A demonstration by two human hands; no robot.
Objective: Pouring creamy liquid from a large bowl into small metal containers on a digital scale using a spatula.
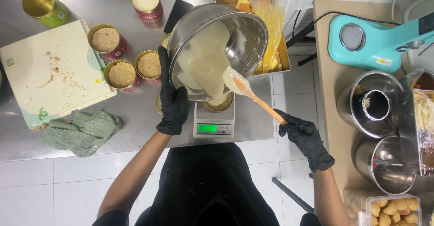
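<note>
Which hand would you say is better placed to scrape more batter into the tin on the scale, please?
Probably the right hand: it holds the spatula, blade at the bowl lip above the tin. The left hand is busy tilting the bowl.

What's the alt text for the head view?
A gloved left hand tilts a steel mixing bowl while the right hand guides pale batter with an orange-handled spatula into a tin on a digital scale. Crumb-filled tins stand nearby.

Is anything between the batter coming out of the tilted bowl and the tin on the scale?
Nothing visible. The steel bowl tips right over the tin on the scale, batter running to its lip, spatula beside the stream.
</note>
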